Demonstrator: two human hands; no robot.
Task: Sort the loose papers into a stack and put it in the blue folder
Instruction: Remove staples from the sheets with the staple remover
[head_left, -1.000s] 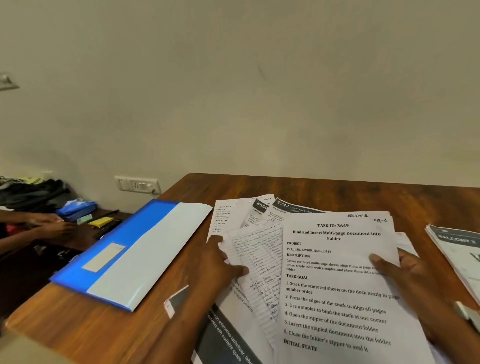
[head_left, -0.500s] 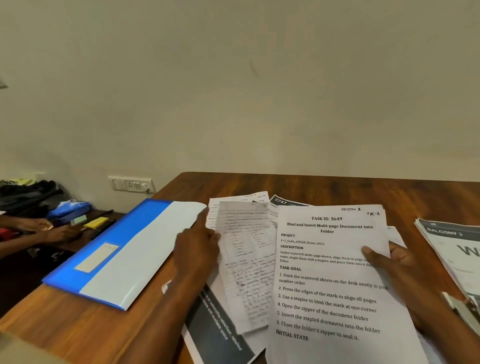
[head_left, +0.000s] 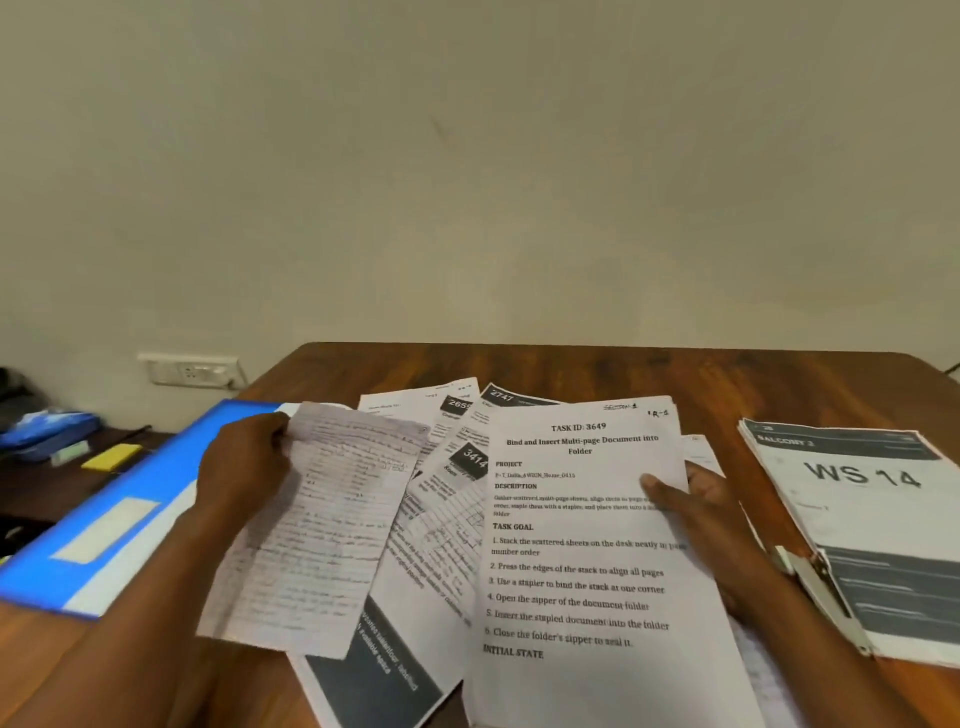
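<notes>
Right hand (head_left: 698, 512), thumb across white printed task sheet (head_left: 587, 551), gripping its right edge atop fanned loose papers (head_left: 441, 519) mid brown wooden table (head_left: 597, 369). Left hand (head_left: 244, 467), fingers pinching crumpled handwritten sheet (head_left: 322, 525), lifted. Flat glossy blue plastic folder (head_left: 130, 499) at left table edge.

A single head-worn, wide-angle view looks forward and slightly down from the near edge of a wooden table (head_left: 597, 369). It sits close above the work: the left hand (head_left: 244, 467) and right hand (head_left: 696, 504) enter from the bottom corners, and the printed task sheet (head_left: 587, 545) fills the lower centre, its text readable. A plain wall (head_left: 467, 182) takes up the whole upper half. A wall socket (head_left: 189, 370) sits at mid-left. Straight edges bow towards the frame's borders.
</notes>
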